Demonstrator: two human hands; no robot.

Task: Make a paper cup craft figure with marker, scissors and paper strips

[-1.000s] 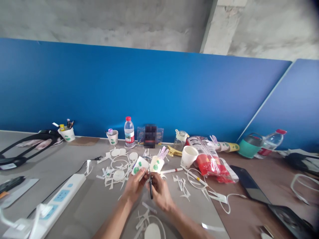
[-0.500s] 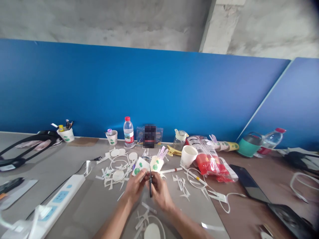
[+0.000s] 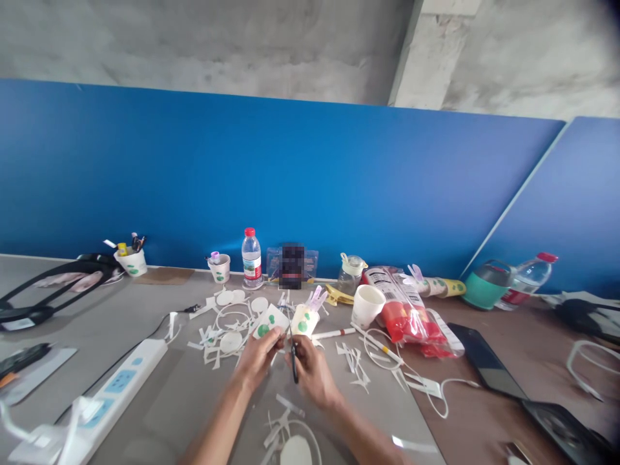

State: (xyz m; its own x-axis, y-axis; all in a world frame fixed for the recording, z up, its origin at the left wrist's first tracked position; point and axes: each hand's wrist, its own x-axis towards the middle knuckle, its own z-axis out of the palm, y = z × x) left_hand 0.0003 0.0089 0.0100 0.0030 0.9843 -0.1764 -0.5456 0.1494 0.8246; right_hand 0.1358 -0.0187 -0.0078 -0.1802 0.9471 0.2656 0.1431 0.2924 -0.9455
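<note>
My left hand (image 3: 260, 354) grips a white piece of paper cup (image 3: 264, 323) printed with green spots. In my right hand (image 3: 312, 368) is a pair of scissors (image 3: 294, 363), its dark handle towards me and its blades pointing away, beside the right edge of the cup piece. Whether the blades touch the paper I cannot tell. Just beyond my right hand stands a paper cup (image 3: 305, 320) with green spots and a pale purple clip (image 3: 317, 298) at its rim. White paper scraps (image 3: 231, 342) and round cup bottoms lie left of my hands; more scraps (image 3: 281, 423) lie between my forearms.
A white power strip (image 3: 116, 387) lies at left. Along the blue partition (image 3: 290, 174) stand a water bottle (image 3: 251, 261), a small cup with pens (image 3: 219, 268) and a glass jar (image 3: 349, 274). A white cup (image 3: 367, 305), red plastic packaging (image 3: 407, 316) and a dark phone (image 3: 484, 361) are at right.
My left hand and the cup piece have shifted slightly left, away from the scissors, and the piece is tilted differently. My right hand stays nearly in place.
</note>
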